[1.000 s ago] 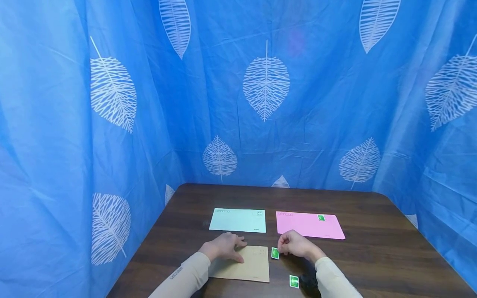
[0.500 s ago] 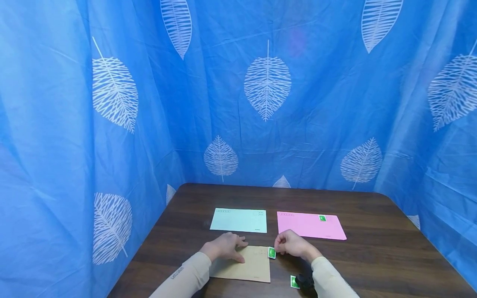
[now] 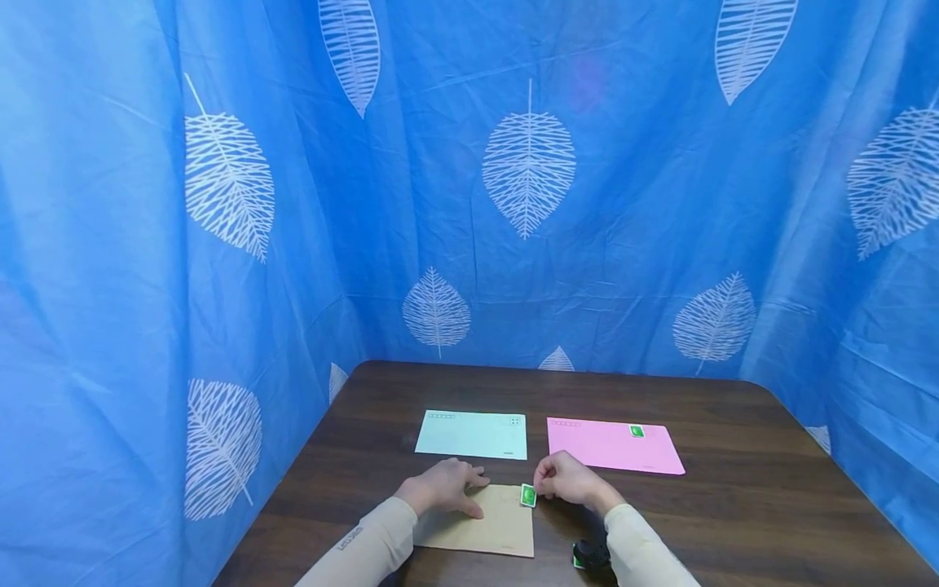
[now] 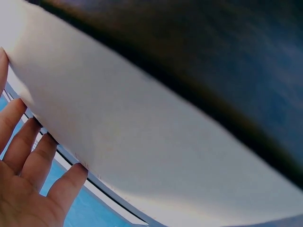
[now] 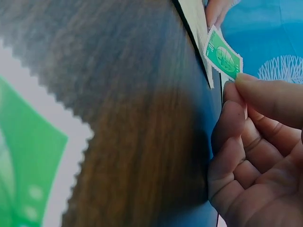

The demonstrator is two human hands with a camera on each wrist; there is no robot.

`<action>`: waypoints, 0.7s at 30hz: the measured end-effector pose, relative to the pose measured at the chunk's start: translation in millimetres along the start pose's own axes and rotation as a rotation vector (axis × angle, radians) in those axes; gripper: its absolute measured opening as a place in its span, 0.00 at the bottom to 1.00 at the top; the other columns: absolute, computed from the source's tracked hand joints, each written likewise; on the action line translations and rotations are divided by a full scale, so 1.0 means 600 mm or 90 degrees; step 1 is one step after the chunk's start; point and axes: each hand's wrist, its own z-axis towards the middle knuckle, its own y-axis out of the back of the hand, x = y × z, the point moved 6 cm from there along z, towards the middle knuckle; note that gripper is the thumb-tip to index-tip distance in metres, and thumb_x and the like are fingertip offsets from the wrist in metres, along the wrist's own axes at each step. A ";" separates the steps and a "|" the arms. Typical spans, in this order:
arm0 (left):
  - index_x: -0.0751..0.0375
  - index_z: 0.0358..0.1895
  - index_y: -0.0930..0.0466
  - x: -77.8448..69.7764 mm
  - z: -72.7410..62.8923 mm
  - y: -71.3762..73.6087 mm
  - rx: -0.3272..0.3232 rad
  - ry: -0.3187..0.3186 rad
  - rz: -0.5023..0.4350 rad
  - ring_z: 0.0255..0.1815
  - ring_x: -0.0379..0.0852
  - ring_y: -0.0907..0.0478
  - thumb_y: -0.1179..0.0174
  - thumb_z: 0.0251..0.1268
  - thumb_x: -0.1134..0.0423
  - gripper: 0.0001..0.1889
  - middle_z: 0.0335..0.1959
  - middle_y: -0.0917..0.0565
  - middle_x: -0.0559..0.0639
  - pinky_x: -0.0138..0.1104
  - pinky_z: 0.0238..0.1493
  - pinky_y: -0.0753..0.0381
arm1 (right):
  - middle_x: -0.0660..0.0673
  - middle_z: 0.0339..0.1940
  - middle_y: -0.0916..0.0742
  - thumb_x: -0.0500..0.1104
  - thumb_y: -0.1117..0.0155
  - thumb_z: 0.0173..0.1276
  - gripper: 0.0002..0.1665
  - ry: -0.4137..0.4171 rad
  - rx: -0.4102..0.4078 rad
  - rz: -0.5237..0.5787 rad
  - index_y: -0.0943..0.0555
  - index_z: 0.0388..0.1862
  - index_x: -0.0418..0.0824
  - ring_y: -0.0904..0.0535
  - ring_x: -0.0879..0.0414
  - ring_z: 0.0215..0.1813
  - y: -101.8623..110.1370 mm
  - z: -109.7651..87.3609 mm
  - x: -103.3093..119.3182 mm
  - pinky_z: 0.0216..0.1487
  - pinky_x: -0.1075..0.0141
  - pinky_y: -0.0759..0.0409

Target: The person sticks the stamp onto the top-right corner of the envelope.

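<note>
My right hand [image 3: 575, 481] pinches a green postage stamp [image 3: 528, 495] with a white perforated edge between thumb and index finger. In the right wrist view the stamp [image 5: 223, 54] is held by one corner, other fingers curled into the palm. The stamp overlaps the upper right corner of a tan envelope [image 3: 499, 530], where faint printed boxes are. My left hand [image 3: 446, 487] rests on that envelope's left side, thumb spread from the fingers. The left wrist view shows its fingertips along the edge of the envelope [image 4: 132, 118].
Behind lie a pale mint envelope [image 3: 469, 434] and, to its right, a pink envelope [image 3: 601, 448] bearing a green stamp [image 3: 636, 430]. Another stamp [image 5: 28, 156] lies near the right wrist, mostly hidden in the head view by a black wrist camera [image 3: 591, 555]. Blue leaf-patterned curtains [image 3: 528, 285] surround the wooden table.
My right hand has moved left with the stamp, from beside the tan envelope to over its upper right corner. The wrist camera now covers more of the loose stamp. The left hand stays put.
</note>
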 end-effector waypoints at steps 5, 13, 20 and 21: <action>0.51 0.62 0.18 0.002 0.002 -0.002 -0.001 0.000 0.002 0.68 0.48 0.23 0.26 0.52 0.46 0.32 0.67 0.21 0.49 0.36 0.68 0.25 | 0.48 0.24 0.18 0.33 0.35 0.67 0.05 -0.006 0.001 -0.005 0.16 0.30 0.35 0.24 0.54 0.29 -0.004 0.004 0.000 0.34 0.62 0.24; 0.51 0.62 0.18 0.008 0.007 -0.004 -0.001 0.005 -0.004 0.68 0.48 0.24 0.27 0.52 0.46 0.32 0.68 0.22 0.49 0.36 0.68 0.25 | 0.47 0.24 0.18 0.32 0.37 0.67 0.06 -0.004 -0.012 -0.013 0.17 0.30 0.35 0.24 0.54 0.29 -0.006 0.010 0.006 0.34 0.62 0.23; 0.50 0.63 0.19 0.005 0.006 -0.006 0.006 0.016 -0.009 0.69 0.49 0.24 0.27 0.53 0.46 0.32 0.68 0.22 0.48 0.37 0.68 0.25 | 0.48 0.23 0.18 0.32 0.36 0.67 0.07 0.007 -0.016 -0.024 0.17 0.28 0.35 0.24 0.55 0.28 -0.013 0.014 0.010 0.34 0.62 0.23; 0.50 0.63 0.19 0.005 0.006 -0.006 0.006 0.016 -0.005 0.68 0.49 0.24 0.27 0.53 0.46 0.32 0.68 0.22 0.48 0.37 0.68 0.25 | 0.48 0.23 0.19 0.32 0.36 0.67 0.07 0.007 -0.016 -0.025 0.17 0.28 0.36 0.24 0.55 0.28 -0.013 0.015 0.010 0.34 0.62 0.23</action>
